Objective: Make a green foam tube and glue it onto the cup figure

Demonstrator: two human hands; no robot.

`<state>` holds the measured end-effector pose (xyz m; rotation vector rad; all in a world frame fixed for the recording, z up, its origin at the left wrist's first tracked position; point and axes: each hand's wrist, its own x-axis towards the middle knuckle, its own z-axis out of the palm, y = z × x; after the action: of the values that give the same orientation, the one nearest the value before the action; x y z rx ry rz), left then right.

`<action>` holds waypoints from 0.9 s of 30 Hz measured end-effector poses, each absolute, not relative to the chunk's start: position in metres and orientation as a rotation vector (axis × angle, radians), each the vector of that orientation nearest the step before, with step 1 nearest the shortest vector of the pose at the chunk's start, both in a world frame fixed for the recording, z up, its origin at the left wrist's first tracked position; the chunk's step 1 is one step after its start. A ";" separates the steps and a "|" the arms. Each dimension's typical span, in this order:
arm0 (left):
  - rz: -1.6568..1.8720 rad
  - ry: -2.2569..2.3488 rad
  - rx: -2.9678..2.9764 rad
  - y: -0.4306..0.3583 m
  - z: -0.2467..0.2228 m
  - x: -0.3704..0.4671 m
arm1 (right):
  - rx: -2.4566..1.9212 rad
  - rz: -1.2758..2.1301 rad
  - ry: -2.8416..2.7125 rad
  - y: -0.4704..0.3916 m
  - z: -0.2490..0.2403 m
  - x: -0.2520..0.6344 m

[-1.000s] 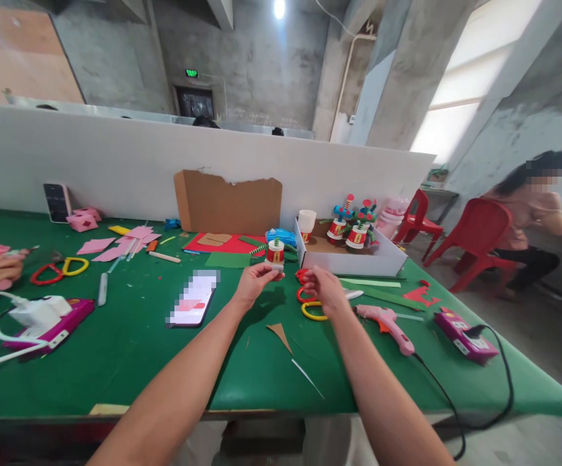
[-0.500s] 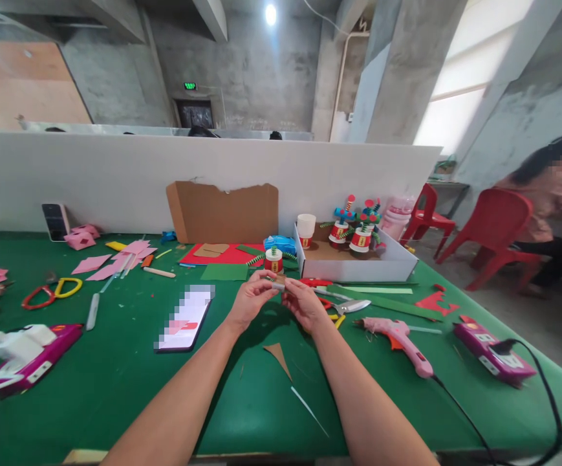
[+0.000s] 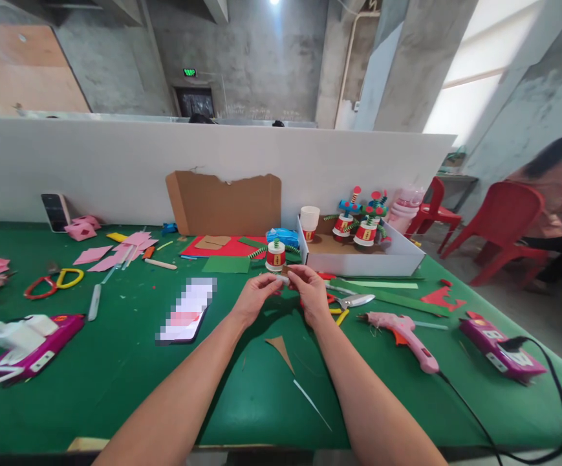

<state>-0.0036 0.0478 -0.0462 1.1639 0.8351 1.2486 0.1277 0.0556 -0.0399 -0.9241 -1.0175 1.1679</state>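
My left hand (image 3: 256, 296) and my right hand (image 3: 311, 289) meet above the middle of the table, fingertips pinched together. Between them is a small cardboard piece (image 3: 285, 270), brown on top with a whitish part below; fingers cover much of it. Just behind stands an upside-down red-and-white paper cup (image 3: 275, 257) with a green coil on top and striped green arms. Beside my right hand lie scissors (image 3: 356, 300) with red and yellow handles. A pointed brown cardboard scrap (image 3: 281, 353) and a thin white strip (image 3: 312, 404) lie between my forearms.
On the right are a pink glue gun (image 3: 404, 333) and a purple power strip (image 3: 498, 349) with a cable. A white box (image 3: 363, 264) holds decorated cups. A phone (image 3: 187, 310), pink paper pieces (image 3: 132, 243) and another power strip (image 3: 43, 349) are on the left. One person sits far right.
My right fingers have shifted to pinch the cardboard piece from above, and my left hand has turned slightly lower. The whole view has tilted down a little.
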 end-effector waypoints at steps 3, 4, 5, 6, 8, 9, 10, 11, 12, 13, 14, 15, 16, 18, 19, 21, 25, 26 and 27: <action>1.230 0.796 1.069 0.046 -0.044 -0.003 | -0.929 1.084 -1.098 0.055 -0.040 0.127; 1.237 0.790 1.045 0.046 -0.043 -0.003 | -0.929 1.060 -1.124 0.055 -0.039 0.127; 1.248 0.788 1.029 0.045 -0.042 -0.003 | -0.931 1.040 -1.149 0.055 -0.039 0.127; 1.259 0.790 1.021 0.045 -0.041 -0.003 | -0.933 1.022 -1.173 0.055 -0.038 0.128; 1.274 0.806 1.016 0.045 -0.040 -0.003 | -0.940 0.994 -1.215 0.054 -0.036 0.128; 1.276 0.817 1.014 0.045 -0.040 -0.003 | -0.941 0.980 -1.235 0.053 -0.035 0.128; 1.274 0.829 1.010 0.045 -0.040 -0.003 | -0.942 0.968 -1.253 0.052 -0.034 0.129; 1.272 0.837 1.004 0.045 -0.040 -0.004 | -0.944 0.955 -1.268 0.052 -0.033 0.129; 1.269 0.846 0.996 0.045 -0.040 -0.004 | -0.945 0.941 -1.282 0.051 -0.032 0.129; 1.268 0.853 0.987 0.046 -0.040 -0.004 | -0.948 0.928 -1.294 0.050 -0.032 0.129; 1.267 0.860 0.977 0.046 -0.040 -0.004 | -0.952 0.915 -1.304 0.050 -0.031 0.129; 1.266 0.865 0.967 0.046 -0.040 -0.004 | -0.956 0.902 -1.314 0.049 -0.031 0.130; 1.266 0.868 0.955 0.046 -0.039 -0.004 | -0.960 0.891 -1.324 0.049 -0.032 0.130; 1.268 0.871 0.933 0.046 -0.039 -0.004 | -0.962 0.874 -1.346 0.049 -0.033 0.130; 1.268 0.874 0.924 0.046 -0.038 -0.004 | -0.961 0.867 -1.357 0.050 -0.034 0.131; 1.264 0.880 0.910 0.045 -0.036 -0.004 | -0.952 0.861 -1.376 0.050 -0.035 0.131; 1.253 0.886 0.910 0.045 -0.035 -0.004 | -0.939 0.867 -1.388 0.050 -0.034 0.132; 1.253 0.886 0.916 0.045 -0.035 -0.004 | -0.940 0.868 -1.391 0.050 -0.033 0.132; 1.252 0.887 0.922 0.045 -0.035 -0.004 | -0.943 0.864 -1.395 0.050 -0.032 0.132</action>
<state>-0.0044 0.0447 -0.0346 0.9219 0.8872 1.2522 0.1321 0.0498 -0.0324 -0.9427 -1.3950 0.8636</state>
